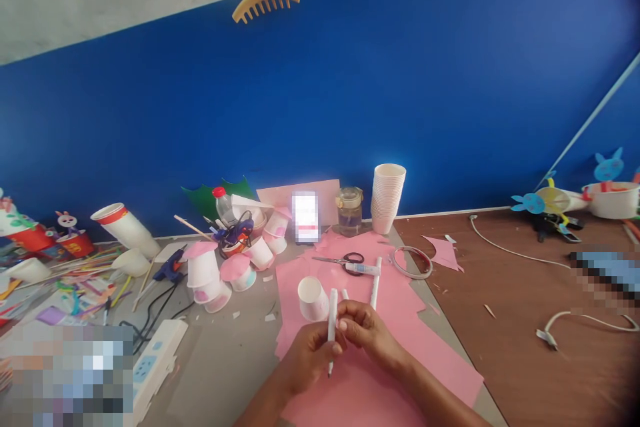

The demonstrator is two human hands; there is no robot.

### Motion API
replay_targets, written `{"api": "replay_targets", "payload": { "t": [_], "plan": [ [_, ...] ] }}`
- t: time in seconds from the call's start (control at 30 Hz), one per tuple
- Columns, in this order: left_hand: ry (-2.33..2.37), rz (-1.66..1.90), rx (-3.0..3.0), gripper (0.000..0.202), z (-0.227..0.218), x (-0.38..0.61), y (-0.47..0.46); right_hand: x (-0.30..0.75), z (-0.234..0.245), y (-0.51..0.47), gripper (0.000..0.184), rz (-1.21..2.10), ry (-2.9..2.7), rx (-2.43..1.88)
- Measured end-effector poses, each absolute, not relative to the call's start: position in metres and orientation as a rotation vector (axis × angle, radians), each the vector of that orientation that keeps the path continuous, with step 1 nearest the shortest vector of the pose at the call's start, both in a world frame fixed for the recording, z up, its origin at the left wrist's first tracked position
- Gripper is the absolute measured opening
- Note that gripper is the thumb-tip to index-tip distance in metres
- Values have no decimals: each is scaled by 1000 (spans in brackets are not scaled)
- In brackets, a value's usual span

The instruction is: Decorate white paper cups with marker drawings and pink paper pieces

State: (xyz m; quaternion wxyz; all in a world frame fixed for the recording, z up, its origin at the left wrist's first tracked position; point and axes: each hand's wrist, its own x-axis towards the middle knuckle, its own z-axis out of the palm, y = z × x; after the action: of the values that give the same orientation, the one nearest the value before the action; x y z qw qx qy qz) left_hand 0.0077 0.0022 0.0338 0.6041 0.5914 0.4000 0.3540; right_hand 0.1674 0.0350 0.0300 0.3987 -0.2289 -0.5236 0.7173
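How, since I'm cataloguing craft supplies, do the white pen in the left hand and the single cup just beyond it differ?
The pen is long and slim; the cup is wide and hollow, with an open mouth. The left hand grips the pen, while the cup rests unheld on pink paper. Both are mostly white.

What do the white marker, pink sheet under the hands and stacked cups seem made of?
White marker: probably hard plastic, smooth, judging by its straight, even barrel. Pink sheet: paper or thin card, matte, lying flat with ragged edges. Stacked cups: likely paper, matte white, thin rims nesting closely.
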Motion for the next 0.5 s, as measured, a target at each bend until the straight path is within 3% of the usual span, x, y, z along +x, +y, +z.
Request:
{"api": "replay_targets", "payload": {
  "t": [0.27, 0.5],
  "plan": [
    [952, 835, 1410, 57, 27, 8, 2, 169, 24, 44, 34, 2028, -1171, -526],
    [1236, 1654, 1024, 32, 16, -11, 10, 181, 13, 65, 23, 1913, -489, -402]
  ]
}}
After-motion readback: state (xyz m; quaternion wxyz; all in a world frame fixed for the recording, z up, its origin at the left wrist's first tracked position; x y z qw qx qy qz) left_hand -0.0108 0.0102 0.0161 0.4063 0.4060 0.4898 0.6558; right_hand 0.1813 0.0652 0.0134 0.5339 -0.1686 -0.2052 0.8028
